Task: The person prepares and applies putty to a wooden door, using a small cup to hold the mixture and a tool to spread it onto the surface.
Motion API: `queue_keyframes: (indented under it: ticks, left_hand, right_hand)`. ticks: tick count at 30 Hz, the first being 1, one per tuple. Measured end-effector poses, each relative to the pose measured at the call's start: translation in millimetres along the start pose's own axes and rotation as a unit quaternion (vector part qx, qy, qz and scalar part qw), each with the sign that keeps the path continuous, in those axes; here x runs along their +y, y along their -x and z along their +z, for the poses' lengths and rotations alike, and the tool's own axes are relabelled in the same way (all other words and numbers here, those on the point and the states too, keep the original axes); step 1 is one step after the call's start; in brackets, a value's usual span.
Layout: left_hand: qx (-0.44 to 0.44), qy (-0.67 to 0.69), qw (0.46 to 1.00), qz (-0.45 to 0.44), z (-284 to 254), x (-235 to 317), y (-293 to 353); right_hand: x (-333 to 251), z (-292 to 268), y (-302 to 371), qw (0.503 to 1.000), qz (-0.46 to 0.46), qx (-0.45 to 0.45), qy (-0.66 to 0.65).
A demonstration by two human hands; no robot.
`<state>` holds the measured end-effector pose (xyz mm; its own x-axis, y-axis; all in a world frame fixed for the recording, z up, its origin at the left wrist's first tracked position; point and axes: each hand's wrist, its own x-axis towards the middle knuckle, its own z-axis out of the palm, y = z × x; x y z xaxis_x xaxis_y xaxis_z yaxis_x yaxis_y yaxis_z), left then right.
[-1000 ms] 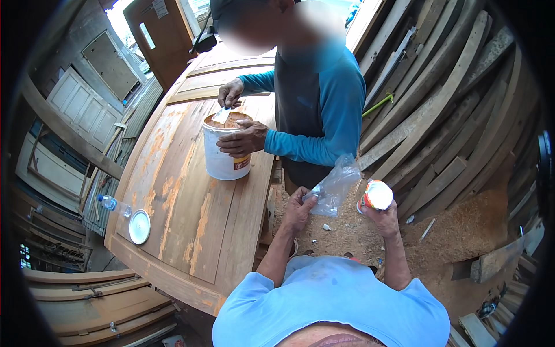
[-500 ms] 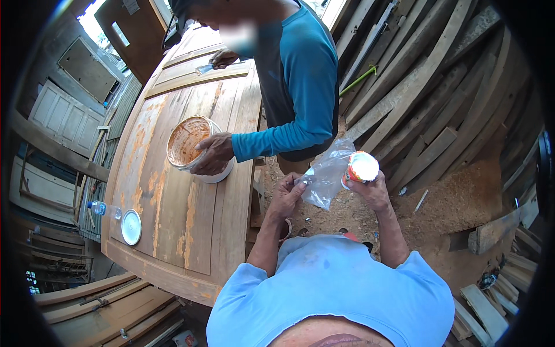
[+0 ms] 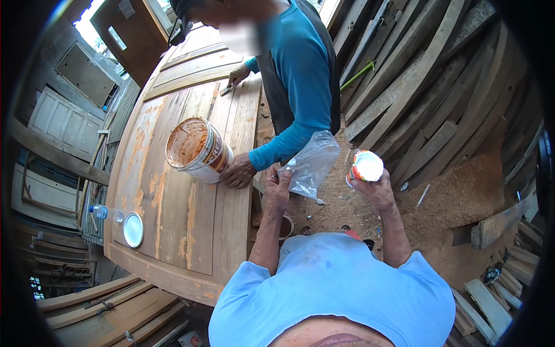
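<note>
A clear plastic bag (image 3: 312, 165) hangs from my left hand (image 3: 278, 189), its fingers pinched on the bag's near edge beside the wooden door. My right hand (image 3: 374, 192) is wrapped round a small orange-and-white can (image 3: 367, 166) with a white top, tilted toward me. A gap separates bag and can. Across from me a person in blue sleeves (image 3: 303, 87) rests one hand (image 3: 238, 172) against the base of a white bucket (image 3: 217, 159) smeared inside with orange-brown paste. Their other hand presses a scraper (image 3: 226, 90) to the door surface.
The large panelled door (image 3: 173, 231) lies flat at my left, patched with orange filler. On it are a white lid (image 3: 133, 229) and a plastic bottle (image 3: 99, 211). Stacked planks (image 3: 439, 87) lean at the right, above sawdust (image 3: 457, 191) on the ground.
My left hand has drawn the bag left, away from the can. The co-worker's scraper has come down onto the door, and their other hand has slid from the bucket's rim to its base.
</note>
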<state>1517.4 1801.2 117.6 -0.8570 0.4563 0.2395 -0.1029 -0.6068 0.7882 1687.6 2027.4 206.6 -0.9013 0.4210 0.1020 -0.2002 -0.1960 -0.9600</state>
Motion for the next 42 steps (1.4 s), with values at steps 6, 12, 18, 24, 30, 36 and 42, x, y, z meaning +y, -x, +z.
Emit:
queue_keyframes:
  ticks: [6, 12, 18, 24, 30, 36, 42]
  left_hand:
    - [-0.014, -0.192, 0.980, -0.051, 24, 28, 11]
    - [-0.241, -0.442, 0.860, 0.081, 49, 11, 18]
    - [-0.249, -0.484, 0.834, 0.092, 47, -4, 32]
    - [-0.232, -0.509, 0.824, 0.085, 42, -13, 33]
    - [-0.209, -0.508, 0.833, 0.066, 31, -9, 36]
    - [-0.192, -0.504, 0.841, 0.044, 17, -8, 42]
    - [-0.149, -0.450, 0.879, -0.055, 22, 5, 45]
  right_hand:
    - [2, 12, 2, 0.997, 0.039, -0.045, 0.040]
    - [20, 21, 9, 0.988, 0.082, -0.040, -0.125]
    - [29, 18, 9, 0.986, 0.099, -0.046, -0.123]
    - [33, 10, 8, 0.995, 0.094, -0.037, -0.006]
    - [27, 8, 6, 0.996, 0.075, -0.025, 0.040]
    - [25, 12, 5, 0.995, 0.067, -0.037, 0.062]
    - [22, 24, 3, 0.992, 0.068, -0.065, 0.079]
